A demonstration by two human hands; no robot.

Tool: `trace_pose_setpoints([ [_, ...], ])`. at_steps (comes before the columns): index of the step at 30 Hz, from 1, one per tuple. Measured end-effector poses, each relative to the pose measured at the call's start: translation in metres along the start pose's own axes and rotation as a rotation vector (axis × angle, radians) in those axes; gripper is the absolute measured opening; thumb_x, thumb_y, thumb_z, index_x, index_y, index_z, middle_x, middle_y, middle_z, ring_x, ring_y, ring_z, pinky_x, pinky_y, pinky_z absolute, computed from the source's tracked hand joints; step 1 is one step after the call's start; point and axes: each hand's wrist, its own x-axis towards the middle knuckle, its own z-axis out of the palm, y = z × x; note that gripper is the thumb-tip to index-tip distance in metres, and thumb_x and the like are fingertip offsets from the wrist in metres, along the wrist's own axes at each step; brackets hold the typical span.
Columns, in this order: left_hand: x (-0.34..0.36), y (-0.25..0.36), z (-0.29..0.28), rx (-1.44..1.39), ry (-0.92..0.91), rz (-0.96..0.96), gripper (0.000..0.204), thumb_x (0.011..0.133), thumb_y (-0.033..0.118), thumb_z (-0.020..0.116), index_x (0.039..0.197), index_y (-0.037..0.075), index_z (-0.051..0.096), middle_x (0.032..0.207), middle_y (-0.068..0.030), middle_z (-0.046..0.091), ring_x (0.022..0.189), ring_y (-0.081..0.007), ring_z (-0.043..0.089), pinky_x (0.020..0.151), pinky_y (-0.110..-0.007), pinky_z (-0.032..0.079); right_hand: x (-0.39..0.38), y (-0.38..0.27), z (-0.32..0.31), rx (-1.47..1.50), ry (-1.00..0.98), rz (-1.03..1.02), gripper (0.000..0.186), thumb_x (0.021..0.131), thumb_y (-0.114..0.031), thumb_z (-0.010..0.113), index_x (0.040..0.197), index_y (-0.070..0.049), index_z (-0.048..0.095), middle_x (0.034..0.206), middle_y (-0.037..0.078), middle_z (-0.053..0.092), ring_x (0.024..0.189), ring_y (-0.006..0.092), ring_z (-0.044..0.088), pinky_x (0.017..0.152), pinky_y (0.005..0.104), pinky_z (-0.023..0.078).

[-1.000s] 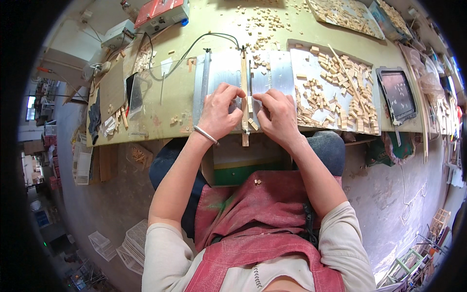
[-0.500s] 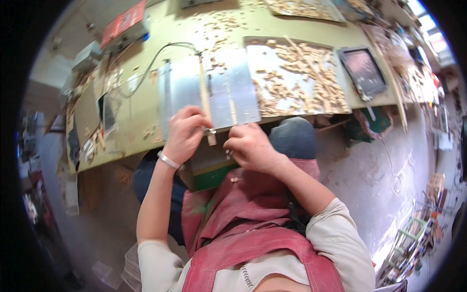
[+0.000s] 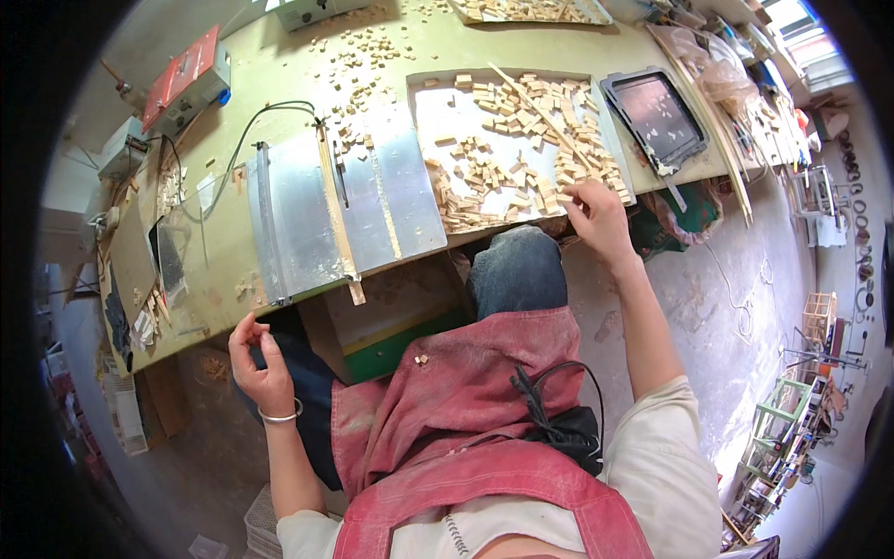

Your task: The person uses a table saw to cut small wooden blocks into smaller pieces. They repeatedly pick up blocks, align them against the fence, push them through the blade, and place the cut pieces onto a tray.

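Observation:
My right hand reaches over the front right corner of a shallow tray full of small wooden blocks. Its thumb and fingertips close on a wooden block at the edge of the pile. My left hand, a bangle at its wrist, hovers just off the table's front edge, fingers loosely curled and thumb apart, with nothing visible in it. Between the hands lies a metal plate with rails. A narrow wooden strip runs along it and sticks out past the front edge.
A black-framed tray lies to the right. Red-topped and grey boxes stand at the far left, with a black cable looping toward the plate. Loose blocks scatter behind it. Below the table is a green-edged drawer.
Both hands have left the front end of the strip. My right hand went right to the block tray; my left drew back left and down. The view has shifted.

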Motion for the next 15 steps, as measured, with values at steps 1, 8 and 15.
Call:
trace_pose_setpoints([
  [1, 0.000, -0.004, 0.000, -0.009, 0.029, -0.016, 0.031, 0.107, -0.001, 0.064, 0.138, -0.003, 0.068, 0.112, -0.0069, 0.072, 0.099, -0.0150, 0.065, 0.094, -0.031, 0.055, 0.008, 0.013, 0.006, -0.089, -0.020, -0.052, 0.015, 0.092, -0.009, 0.078, 0.106, -0.004, 0.080, 0.093, 0.013, 0.071, 0.090, 0.0314, 0.071, 0.082, 0.0436, 0.054],
  [8, -0.003, -0.006, 0.010, -0.046, 0.021, -0.136, 0.033, 0.109, 0.002, 0.064, 0.141, -0.003, 0.065, 0.115, -0.0080, 0.070, 0.105, -0.0155, 0.066, 0.097, -0.032, 0.055, 0.041, 0.029, 0.015, -0.397, -0.342, -0.170, 0.039, 0.089, -0.018, 0.080, 0.128, -0.013, 0.075, 0.112, 0.010, 0.069, 0.113, 0.0326, 0.068, 0.102, 0.0484, 0.052],
  [15, -0.006, -0.007, 0.010, -0.028, -0.027, -0.126, 0.034, 0.109, 0.002, 0.064, 0.142, -0.003, 0.064, 0.114, -0.0080, 0.070, 0.104, -0.0154, 0.066, 0.096, -0.031, 0.054, 0.050, 0.036, 0.011, -0.368, -0.461, -0.149, 0.047, 0.085, -0.020, 0.083, 0.130, -0.014, 0.070, 0.112, 0.011, 0.068, 0.115, 0.0349, 0.069, 0.099, 0.0490, 0.054],
])
